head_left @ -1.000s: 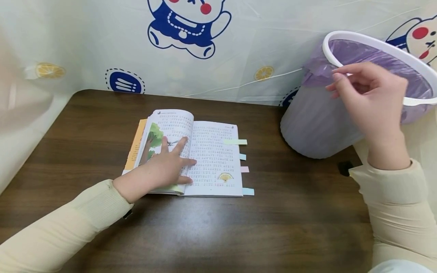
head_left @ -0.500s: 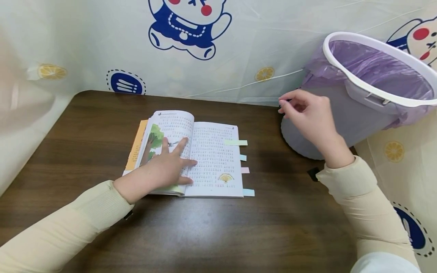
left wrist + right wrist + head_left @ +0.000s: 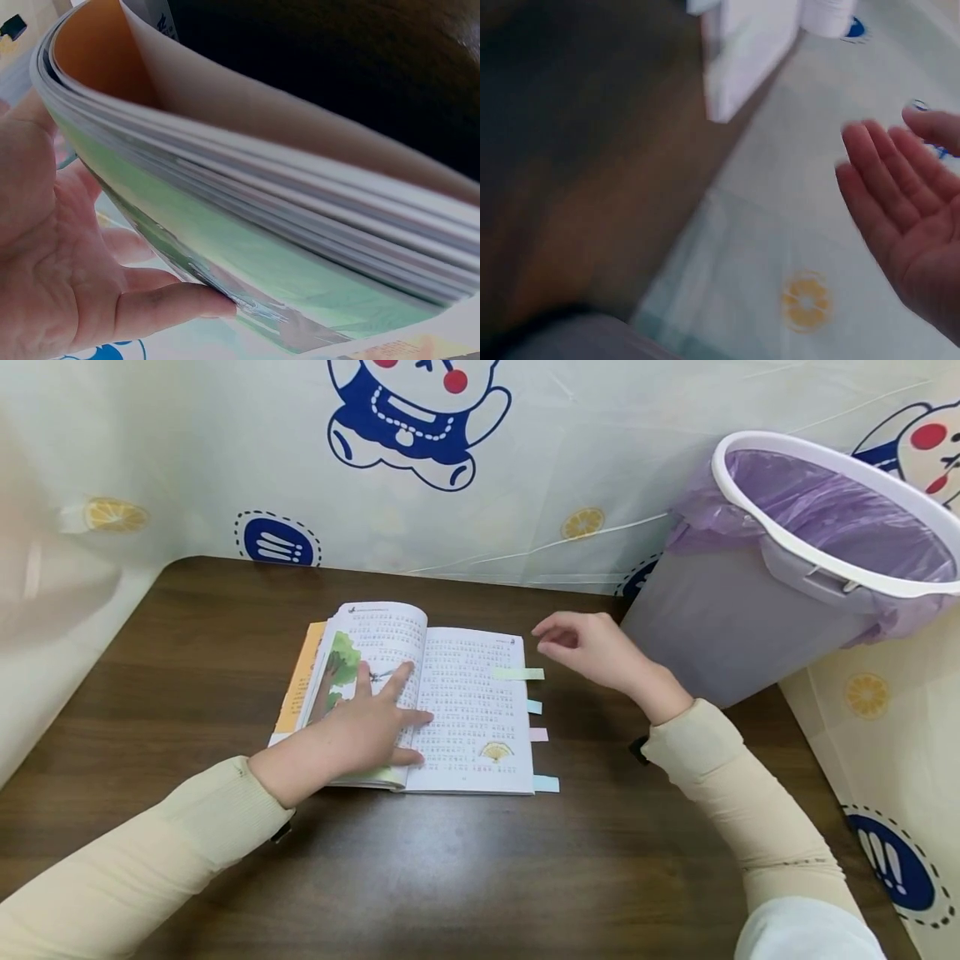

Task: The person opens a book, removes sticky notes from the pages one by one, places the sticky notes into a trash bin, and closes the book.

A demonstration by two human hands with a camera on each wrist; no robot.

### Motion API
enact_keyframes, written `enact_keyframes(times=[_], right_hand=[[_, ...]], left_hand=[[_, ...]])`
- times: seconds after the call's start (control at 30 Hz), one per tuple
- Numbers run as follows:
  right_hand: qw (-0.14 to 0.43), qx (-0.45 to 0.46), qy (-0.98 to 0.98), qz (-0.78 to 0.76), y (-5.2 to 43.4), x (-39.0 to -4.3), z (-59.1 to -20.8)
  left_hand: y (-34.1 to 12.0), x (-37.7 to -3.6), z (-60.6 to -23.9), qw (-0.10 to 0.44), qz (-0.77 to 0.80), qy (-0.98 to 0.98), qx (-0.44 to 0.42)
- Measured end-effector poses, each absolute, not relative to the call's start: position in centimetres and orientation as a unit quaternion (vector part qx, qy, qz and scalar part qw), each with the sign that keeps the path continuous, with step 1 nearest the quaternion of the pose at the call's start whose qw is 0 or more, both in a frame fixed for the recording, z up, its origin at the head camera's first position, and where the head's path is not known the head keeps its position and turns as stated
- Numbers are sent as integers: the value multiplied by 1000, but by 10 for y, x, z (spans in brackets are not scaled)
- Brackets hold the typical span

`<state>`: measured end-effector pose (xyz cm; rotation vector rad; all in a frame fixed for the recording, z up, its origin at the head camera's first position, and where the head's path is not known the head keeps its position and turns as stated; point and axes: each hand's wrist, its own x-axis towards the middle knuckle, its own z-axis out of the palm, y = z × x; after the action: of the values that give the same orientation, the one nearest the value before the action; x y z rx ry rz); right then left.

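An open book (image 3: 472,710) lies on the brown table, its left pages bulging upward. My left hand (image 3: 360,727) presses on the left page and the fold with fingers spread; the left wrist view shows its palm against the page stack (image 3: 262,180). Along the book's right edge stick out a green tab (image 3: 517,674), a pink tab (image 3: 538,735) and blue tabs (image 3: 546,784). My right hand (image 3: 592,647) hovers just right of the book's upper corner, near the green tab. Its fingers are loosely bent, and the right wrist view shows nothing in them.
A grey trash bin (image 3: 720,610) with a white rim and purple liner leans at the right, behind my right forearm. A printed curtain (image 3: 525,460) hangs behind the table (image 3: 465,877) and along its sides.
My right hand has moved left and down, from in front of the bin's rim to beside the book. The left hand and the book have stayed in place.
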<state>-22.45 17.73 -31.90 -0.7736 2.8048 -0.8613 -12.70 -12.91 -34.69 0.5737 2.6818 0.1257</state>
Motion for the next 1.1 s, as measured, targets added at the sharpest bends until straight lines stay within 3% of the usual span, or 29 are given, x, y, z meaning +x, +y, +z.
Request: enact_keyframes(times=[0.13, 0.4, 1.1], right_hand=[[109, -256, 921, -271, 170, -233, -337], [148, -224, 932, -244, 160, -241, -365], [144, -203, 944, -218, 152, -243, -379]], left_hand=[[-130, -127, -348, 195, 50, 957, 207], [-131, -126, -348, 196, 53, 957, 206], [-133, -124, -347, 192, 61, 957, 208]])
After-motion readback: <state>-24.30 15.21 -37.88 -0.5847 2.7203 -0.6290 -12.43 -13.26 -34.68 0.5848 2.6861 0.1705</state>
